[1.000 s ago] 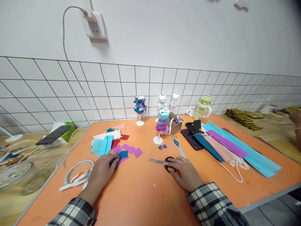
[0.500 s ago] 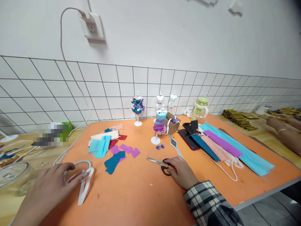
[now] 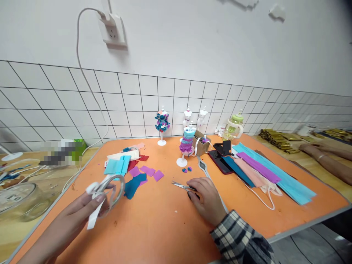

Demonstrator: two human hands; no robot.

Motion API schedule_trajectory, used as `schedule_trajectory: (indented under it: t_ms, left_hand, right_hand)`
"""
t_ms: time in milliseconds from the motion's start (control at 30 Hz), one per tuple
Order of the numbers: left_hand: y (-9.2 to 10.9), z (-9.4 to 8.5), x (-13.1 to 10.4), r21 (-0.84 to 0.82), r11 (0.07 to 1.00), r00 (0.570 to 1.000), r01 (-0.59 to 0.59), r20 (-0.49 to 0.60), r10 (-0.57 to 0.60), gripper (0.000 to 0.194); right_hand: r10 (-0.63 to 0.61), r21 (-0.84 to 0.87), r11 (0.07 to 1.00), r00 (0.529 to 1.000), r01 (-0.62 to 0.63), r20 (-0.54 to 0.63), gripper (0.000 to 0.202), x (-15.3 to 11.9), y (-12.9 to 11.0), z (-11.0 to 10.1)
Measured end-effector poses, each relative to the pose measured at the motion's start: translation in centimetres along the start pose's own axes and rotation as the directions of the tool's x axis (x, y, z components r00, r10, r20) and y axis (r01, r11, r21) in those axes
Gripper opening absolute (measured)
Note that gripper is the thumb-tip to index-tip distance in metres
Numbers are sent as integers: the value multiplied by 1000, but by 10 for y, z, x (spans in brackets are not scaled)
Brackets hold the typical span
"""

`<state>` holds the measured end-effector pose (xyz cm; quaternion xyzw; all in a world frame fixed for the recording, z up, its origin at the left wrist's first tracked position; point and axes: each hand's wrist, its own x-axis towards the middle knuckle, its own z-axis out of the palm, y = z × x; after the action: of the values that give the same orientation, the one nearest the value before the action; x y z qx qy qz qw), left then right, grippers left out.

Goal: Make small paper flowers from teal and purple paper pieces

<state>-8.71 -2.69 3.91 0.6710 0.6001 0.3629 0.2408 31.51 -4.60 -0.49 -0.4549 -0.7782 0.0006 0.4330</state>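
Observation:
My left hand (image 3: 79, 212) is closed on a roll of white tape (image 3: 123, 189), lifted over the table's left side, with a loose white strip (image 3: 95, 216) hanging from it. My right hand (image 3: 209, 201) has its fingers around the black handles of a small pair of scissors (image 3: 180, 186), whose blades point left on the tabletop. Between the hands lie dark blue fabric pieces (image 3: 134, 187) and purple squares (image 3: 158, 175). Just beyond the scissors stands a small dress form (image 3: 188, 141) wrapped in blue and purple ruffles. Two tiny blue and purple bits (image 3: 187, 169) lie before its base.
Behind stand a flower-covered dress form (image 3: 162, 123), bare white forms (image 3: 187, 116), a cardboard box (image 3: 202, 146) and a green-lidded bottle (image 3: 233, 126). Fabric strips (image 3: 275, 174) and a phone (image 3: 220, 161) lie right. Another person's arms (image 3: 327, 156) rest on the neighbouring table. A glass jar (image 3: 22, 201) stands left.
My left hand has lifted the tape roll and moved it right, turning it upright. My right hand has shifted slightly left and closed further over the scissor handles. The other person's hands have moved left.

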Motion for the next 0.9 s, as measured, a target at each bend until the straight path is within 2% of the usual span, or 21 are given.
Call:
schedule_trajectory:
  t_ms: [33,67,167,233,300,400,500,567,700,767,900]
  left_hand:
    - [14,10,2,-141,989,994,47,100,-33,57]
    - [27,22,6,-233,971,984,56,179,-14,56]
    - [50,64,13,-339,939,947,65,319,50,72]
    - [53,88,11,-373,922,912,106,407,60,70]
    - [49,104,4,-424,897,885,128,456,89,67]
    - [40,109,-7,-508,851,869,137,474,143,65]
    - [31,107,-12,-551,820,849,154,498,175,66]
    - [27,108,-12,-529,838,860,129,480,171,61]
    - [25,115,-10,-360,928,908,98,413,64,59]
    - [28,118,-11,-332,936,909,119,416,32,55]
    - [37,117,-14,-372,918,889,137,456,51,46]
  right_hand:
    - [-54,29,998,998,55,-20,26,10,-9,3]
    - [-107,55,992,993,110,-52,26,20,-18,9]
    - [-186,104,972,963,209,-196,27,46,-35,33]
    - [-93,142,980,955,138,-281,29,52,-38,51]
    - [-34,173,982,968,79,-249,30,50,-38,65]
    - [-59,197,977,991,82,-120,30,40,-35,73]
    - [16,231,973,999,-3,-51,31,35,-34,73]
    - [41,267,963,999,-36,-15,28,35,-35,73]
    - [24,317,948,1000,-26,11,18,35,-37,74]
    - [14,315,949,1000,-16,8,14,34,-39,75]
    - [-3,287,958,1000,0,10,13,33,-39,74]
